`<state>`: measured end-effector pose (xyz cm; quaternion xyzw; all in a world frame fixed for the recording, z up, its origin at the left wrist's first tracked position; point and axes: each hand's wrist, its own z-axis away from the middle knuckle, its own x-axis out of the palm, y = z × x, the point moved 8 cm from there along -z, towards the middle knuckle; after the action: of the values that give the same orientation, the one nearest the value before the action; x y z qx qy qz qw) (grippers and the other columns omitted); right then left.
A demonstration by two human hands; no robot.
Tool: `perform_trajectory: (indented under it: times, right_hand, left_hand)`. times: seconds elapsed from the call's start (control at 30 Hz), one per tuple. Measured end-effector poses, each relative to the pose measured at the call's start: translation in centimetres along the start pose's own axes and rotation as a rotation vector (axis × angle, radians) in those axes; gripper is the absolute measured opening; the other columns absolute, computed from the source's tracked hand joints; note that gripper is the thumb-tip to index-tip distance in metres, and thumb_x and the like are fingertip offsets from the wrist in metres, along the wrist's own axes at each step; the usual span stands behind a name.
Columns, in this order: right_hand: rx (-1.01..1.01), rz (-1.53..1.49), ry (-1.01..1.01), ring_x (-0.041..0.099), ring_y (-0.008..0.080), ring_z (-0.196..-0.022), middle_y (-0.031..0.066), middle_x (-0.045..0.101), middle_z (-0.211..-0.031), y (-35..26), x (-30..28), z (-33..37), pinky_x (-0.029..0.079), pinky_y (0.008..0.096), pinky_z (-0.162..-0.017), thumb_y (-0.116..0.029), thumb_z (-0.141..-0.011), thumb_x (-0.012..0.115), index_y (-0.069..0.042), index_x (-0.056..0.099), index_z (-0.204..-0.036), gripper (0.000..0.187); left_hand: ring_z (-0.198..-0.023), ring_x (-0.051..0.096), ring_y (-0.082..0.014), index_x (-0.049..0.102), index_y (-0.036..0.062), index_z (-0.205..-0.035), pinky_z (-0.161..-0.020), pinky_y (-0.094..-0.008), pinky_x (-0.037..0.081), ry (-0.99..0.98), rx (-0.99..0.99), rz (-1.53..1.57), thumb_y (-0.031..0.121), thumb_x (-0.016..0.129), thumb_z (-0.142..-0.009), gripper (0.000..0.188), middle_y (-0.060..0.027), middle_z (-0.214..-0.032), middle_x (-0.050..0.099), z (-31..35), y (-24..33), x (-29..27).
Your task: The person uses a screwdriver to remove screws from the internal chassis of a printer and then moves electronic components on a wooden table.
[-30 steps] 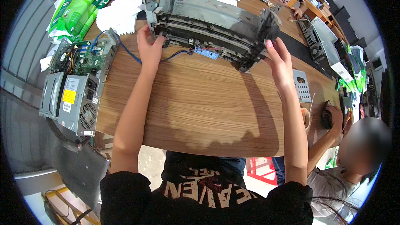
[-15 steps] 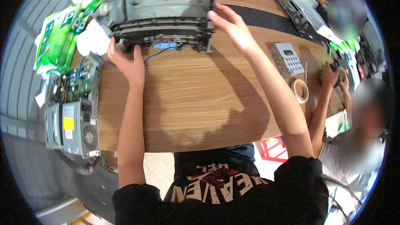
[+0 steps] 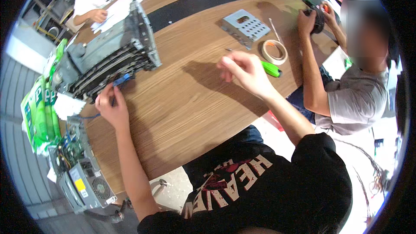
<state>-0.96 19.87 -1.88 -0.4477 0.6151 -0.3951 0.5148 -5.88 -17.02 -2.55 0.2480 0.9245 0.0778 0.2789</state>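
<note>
A grey and black printer frame lies tilted at the left of the table, with a blue part at its near edge. At that edge is my left hand, thumb and forefinger tips drawn close together beside a blue cable. What the tips pinch, if anything, is hidden. My right hand hovers over the table with loosely bent, parted fingers and nothing visible in them. Closest to it lies a green box cutter, partly behind the hand. A roll of tape sits just beyond.
A perforated metal bracket stands beyond the tape. At right, a co-worker's hands hold a dark part. Another person's hand rests by papers. An opened computer case and green packages are at left.
My right hand has left the printer frame's right side and moved toward the box cutter. My left hand's fingers have drawn together at the frame's near edge. The view has turned right.
</note>
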Motion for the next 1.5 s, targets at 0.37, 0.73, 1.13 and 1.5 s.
perform_trajectory:
  times: [0.37,0.73,1.13,1.5]
  right_hand:
    - [-0.186,0.870,0.465,0.054,0.0333,-0.096,0.0139,0.056,-0.105,4.6,-10.9,8.3,0.044,0.0421,-0.083,-0.018,-0.077,0.071,-0.007,0.058,-0.117,0.043]
    - [-0.262,0.692,0.427,0.059,0.0360,-0.083,0.0174,0.062,-0.090,4.4,-9.6,7.6,0.048,0.0427,-0.073,-0.017,-0.084,0.065,-0.003,0.061,-0.105,0.025]
    - [-0.202,0.672,0.448,0.060,0.0377,-0.085,0.0181,0.063,-0.095,5.1,-9.3,7.9,0.047,0.0443,-0.074,-0.016,-0.088,0.062,-0.004,0.062,-0.109,0.025]
    - [-0.184,0.734,0.460,0.059,0.0362,-0.088,0.0178,0.063,-0.097,5.1,-10.0,8.3,0.046,0.0427,-0.076,-0.016,-0.087,0.063,-0.003,0.061,-0.111,0.028]
  left_hand:
    - [-0.080,0.058,-0.0262,0.062,0.0027,-0.107,-0.079,-0.0346,0.047,-0.175,0.172,0.252,-0.002,0.064,-0.080,0.028,-0.0100,-0.087,0.061,-0.1,8.8,1.7]
    - [-0.101,0.062,-0.0322,0.062,0.0005,-0.110,-0.085,-0.0409,0.051,-0.561,0.380,0.626,0.030,0.069,-0.081,0.042,-0.0187,-0.109,0.064,-5.9,31.7,20.7]
    - [-0.110,0.054,-0.0323,0.050,0.0082,-0.128,-0.095,-0.0574,0.032,-0.945,0.410,0.194,0.058,0.079,-0.051,0.096,-0.0220,-0.115,0.057,-1.7,34.6,27.2]
    - [-0.096,0.060,-0.0277,0.057,0.0110,-0.123,-0.085,-0.0456,0.044,0.053,0.378,-0.096,0.046,0.076,-0.062,0.073,-0.0131,-0.108,0.062,-19.7,24.3,-5.3]
